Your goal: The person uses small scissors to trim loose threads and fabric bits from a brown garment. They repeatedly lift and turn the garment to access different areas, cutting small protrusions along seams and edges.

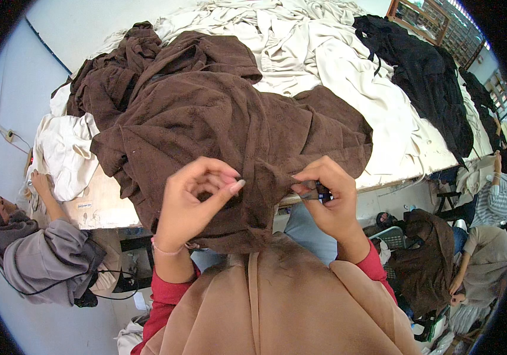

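A brown cloth garment (191, 111) is spread in folds over the table edge and down to my lap. My left hand (195, 199) is over the garment, its thumb and index fingertips close together. Whether a thread is between them is too fine to tell. My right hand (331, 195) holds a small dark cutting tool (323, 193), apparently thread snips, mostly hidden in the palm. Its thumb and index fingertips are at a raised fold of the brown cloth.
White garments (289, 44) are heaped on the table (102, 208), with black garments (422, 75) to the right. At left, a person (54, 257) touches a white cloth (65, 155). On the right, another person (484, 266) handles brown cloth (426, 262) near a grey plastic basket (391, 237).
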Demonstrator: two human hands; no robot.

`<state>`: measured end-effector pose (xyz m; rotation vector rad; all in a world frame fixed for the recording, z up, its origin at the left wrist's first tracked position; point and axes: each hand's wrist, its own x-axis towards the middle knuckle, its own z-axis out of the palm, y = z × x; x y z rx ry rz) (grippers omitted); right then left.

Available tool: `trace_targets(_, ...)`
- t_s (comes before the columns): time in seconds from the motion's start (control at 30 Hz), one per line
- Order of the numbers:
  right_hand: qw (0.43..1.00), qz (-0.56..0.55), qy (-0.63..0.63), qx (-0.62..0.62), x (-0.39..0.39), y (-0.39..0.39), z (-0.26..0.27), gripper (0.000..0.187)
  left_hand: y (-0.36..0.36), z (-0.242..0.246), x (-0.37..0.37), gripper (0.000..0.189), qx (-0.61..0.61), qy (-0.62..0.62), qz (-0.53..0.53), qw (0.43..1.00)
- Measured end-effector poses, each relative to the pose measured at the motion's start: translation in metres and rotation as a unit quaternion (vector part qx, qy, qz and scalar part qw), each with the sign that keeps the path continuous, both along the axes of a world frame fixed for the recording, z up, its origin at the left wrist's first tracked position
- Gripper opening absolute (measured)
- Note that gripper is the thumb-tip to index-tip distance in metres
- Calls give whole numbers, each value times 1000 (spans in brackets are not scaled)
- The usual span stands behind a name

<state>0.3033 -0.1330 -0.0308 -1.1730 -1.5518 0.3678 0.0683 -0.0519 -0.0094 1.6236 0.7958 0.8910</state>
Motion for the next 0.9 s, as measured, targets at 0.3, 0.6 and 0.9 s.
trace_targets(0.3,993,-50,-59,85,1,-6,-2,23,-45,-12,43,28,215,127,67,966)
trace_targets(0.6,930,253,-264,-30,24,-32,15,23,-34,-24,26,25,397,28,162,903)
trace_targets(0.9,996,59,-55,-33,-9,-13,22,41,-44,-31,32,21,219,-47,146,964)
